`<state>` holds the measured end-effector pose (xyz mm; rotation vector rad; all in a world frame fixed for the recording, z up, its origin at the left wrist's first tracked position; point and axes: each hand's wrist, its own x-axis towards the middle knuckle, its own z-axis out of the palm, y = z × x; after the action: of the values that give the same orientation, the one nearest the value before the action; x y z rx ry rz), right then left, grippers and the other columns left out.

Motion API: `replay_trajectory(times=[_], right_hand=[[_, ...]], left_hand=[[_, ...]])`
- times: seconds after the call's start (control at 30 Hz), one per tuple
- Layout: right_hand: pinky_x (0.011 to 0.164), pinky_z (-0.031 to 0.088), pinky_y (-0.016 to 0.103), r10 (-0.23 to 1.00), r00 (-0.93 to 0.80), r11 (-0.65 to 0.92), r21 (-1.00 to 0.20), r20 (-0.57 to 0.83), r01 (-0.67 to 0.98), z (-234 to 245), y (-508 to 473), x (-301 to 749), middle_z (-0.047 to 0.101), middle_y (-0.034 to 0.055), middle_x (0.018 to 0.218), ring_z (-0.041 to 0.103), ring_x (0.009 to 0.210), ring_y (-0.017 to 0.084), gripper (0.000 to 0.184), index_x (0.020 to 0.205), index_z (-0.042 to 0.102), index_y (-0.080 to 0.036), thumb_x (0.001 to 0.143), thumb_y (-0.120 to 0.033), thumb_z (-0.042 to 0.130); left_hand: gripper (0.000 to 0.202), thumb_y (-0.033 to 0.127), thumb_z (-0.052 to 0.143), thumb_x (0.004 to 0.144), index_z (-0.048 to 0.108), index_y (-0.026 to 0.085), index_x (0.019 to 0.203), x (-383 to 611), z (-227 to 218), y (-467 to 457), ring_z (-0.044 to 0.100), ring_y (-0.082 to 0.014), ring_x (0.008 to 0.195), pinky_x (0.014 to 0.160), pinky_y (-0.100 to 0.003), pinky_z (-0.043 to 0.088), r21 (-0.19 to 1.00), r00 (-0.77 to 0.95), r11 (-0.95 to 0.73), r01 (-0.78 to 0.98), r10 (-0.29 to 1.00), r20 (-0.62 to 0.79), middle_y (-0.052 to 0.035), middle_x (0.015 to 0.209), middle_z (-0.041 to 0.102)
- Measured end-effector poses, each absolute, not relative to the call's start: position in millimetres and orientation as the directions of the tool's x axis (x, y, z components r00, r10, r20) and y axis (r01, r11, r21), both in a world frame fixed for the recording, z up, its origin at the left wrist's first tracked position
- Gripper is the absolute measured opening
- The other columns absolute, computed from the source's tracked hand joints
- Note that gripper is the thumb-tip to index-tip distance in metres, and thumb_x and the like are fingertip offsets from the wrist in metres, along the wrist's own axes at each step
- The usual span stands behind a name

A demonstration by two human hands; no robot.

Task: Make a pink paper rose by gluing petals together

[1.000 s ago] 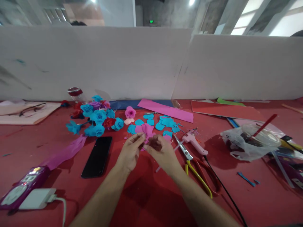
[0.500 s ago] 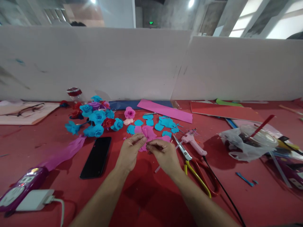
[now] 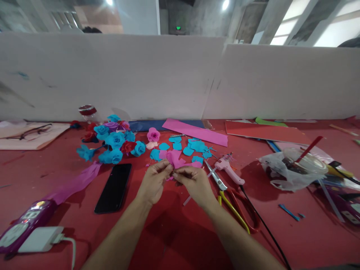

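- one view, worn on the head, looks out from over the near side of the red worktop (image 3: 174,240).
- it faces forward and down, roughly square to the far edge and the white partition (image 3: 112,78) there, seeing over its top.
- it sits close: the left hand (image 3: 153,182) and right hand (image 3: 195,185) fall near the middle, forearms (image 3: 126,228) running in from below.
- the worktop runs out of view at left and right.

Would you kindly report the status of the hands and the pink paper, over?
Left hand, right hand: close together, pinching pink paper. Scissors and glue gun beside right hand, apparently not blocking.
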<state>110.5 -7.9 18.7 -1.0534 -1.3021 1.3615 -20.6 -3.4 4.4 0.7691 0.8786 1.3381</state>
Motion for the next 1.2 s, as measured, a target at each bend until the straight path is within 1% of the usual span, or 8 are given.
replay_trajectory(times=[0.23,0.4,0.67,0.9,1.2], right_hand=[[0.056,0.050,0.025,0.980,-0.201,-0.019,-0.998,-0.008,-0.055,20.2,-8.9,109.5,0.069,-0.0002,0.062,0.059,0.053,0.012,0.011,0.075,0.076,-0.021,0.068,-0.022,0.068],[0.056,0.051,0.025,0.975,-0.221,-0.032,-0.997,-0.017,-0.064,20.6,-9.0,109.3,0.069,-0.0003,0.062,0.059,0.054,0.012,0.010,0.074,0.076,-0.022,0.067,-0.023,0.068],[0.056,0.051,0.024,0.970,-0.240,-0.055,-0.994,-0.030,-0.098,17.0,-8.4,109.0,0.065,-0.0021,0.058,0.057,0.052,0.010,0.009,0.073,0.075,-0.021,0.067,-0.023,0.070],[0.056,0.050,0.024,0.967,-0.252,-0.067,-0.993,-0.042,-0.092,17.6,-7.8,109.1,0.064,-0.0029,0.057,0.056,0.051,0.009,0.007,0.072,0.075,-0.021,0.067,-0.022,0.069],[0.056,0.049,0.024,0.962,-0.273,-0.048,-0.996,-0.024,-0.080,16.4,-7.5,109.5,0.064,-0.0023,0.060,0.057,0.053,0.010,0.008,0.072,0.074,-0.020,0.068,-0.022,0.069]], left_hand=[[0.018,0.023,0.078,0.061,0.062,0.014,0.061,-20.7,1.8,-4.0,0.047,-0.0066,0.052,0.053,-0.020,0.041,0.828,0.056,0.139,-0.543,0.990,-0.130,0.0034,0.055,0.052],[0.022,0.022,0.080,0.056,0.060,0.013,0.059,-19.8,2.8,-4.5,0.049,-0.0061,0.052,0.052,-0.020,0.042,0.808,0.057,0.177,-0.562,0.983,-0.175,0.0035,0.056,0.054],[0.023,0.020,0.081,0.054,0.060,0.013,0.059,-19.9,5.5,-4.2,0.050,-0.0055,0.051,0.051,-0.018,0.041,0.791,0.051,0.188,-0.582,0.979,-0.195,0.0041,0.055,0.054],[0.022,0.018,0.080,0.055,0.060,0.013,0.060,-20.3,4.1,-5.1,0.051,-0.0069,0.051,0.050,-0.020,0.042,0.766,0.070,0.218,-0.605,0.972,-0.222,0.0036,0.055,0.057],[0.024,0.017,0.082,0.051,0.061,0.012,0.061,-20.6,3.8,-4.3,0.054,-0.0083,0.051,0.050,-0.021,0.045,0.754,0.069,0.223,-0.618,0.971,-0.230,0.0027,0.055,0.058]])
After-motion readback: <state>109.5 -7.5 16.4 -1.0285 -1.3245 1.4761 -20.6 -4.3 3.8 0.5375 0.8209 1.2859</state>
